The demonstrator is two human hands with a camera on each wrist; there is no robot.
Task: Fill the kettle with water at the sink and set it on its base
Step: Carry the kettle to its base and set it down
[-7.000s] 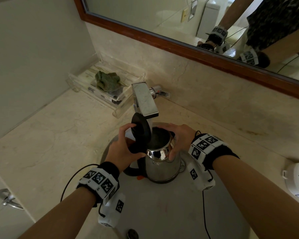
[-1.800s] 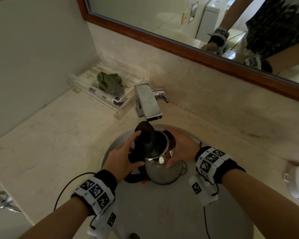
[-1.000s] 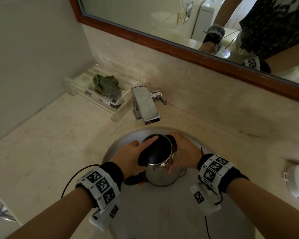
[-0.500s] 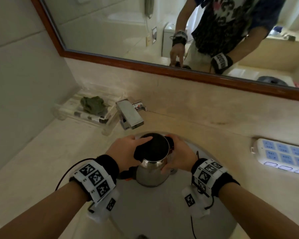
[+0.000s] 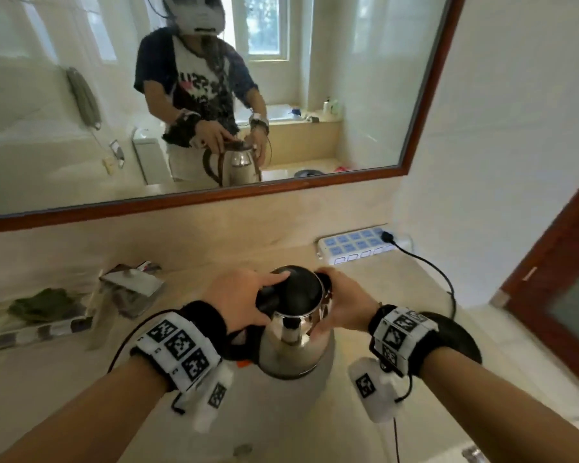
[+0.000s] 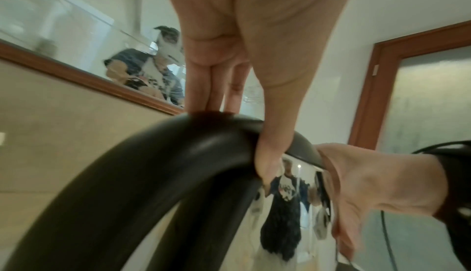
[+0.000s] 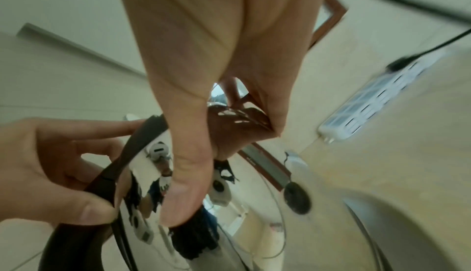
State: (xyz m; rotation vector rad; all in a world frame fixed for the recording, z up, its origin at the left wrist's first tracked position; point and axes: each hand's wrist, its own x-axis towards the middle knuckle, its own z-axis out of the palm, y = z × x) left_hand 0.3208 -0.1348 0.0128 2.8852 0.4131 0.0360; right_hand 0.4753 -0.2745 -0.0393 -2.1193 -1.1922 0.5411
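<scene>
The steel kettle (image 5: pixel 291 349) hangs over the sink basin (image 5: pixel 274 426) with its black lid (image 5: pixel 298 292) down. My left hand (image 5: pixel 241 302) grips the top of the kettle where the black handle (image 6: pixel 153 174) meets the lid, fingers over the lid and thumb at the handle. My right hand (image 5: pixel 341 309) holds the spout side, its thumb (image 7: pixel 183 174) against the shiny body (image 7: pixel 229 204). The black round base (image 5: pixel 462 332) lies on the counter to the right, half hidden behind my right wrist.
A white power strip (image 5: pixel 355 247) sits against the back wall, and the base's black cord (image 5: pixel 445 282) runs to it. The faucet (image 5: pixel 131 285) and a clear tray with a green cloth (image 5: pixel 44 305) stand at the left. A wooden door frame (image 5: pixel 555 262) is at the right.
My left hand pushed the lid down onto the kettle. Both hands then carried the kettle right, away from the faucet, and the view swung up and right.
</scene>
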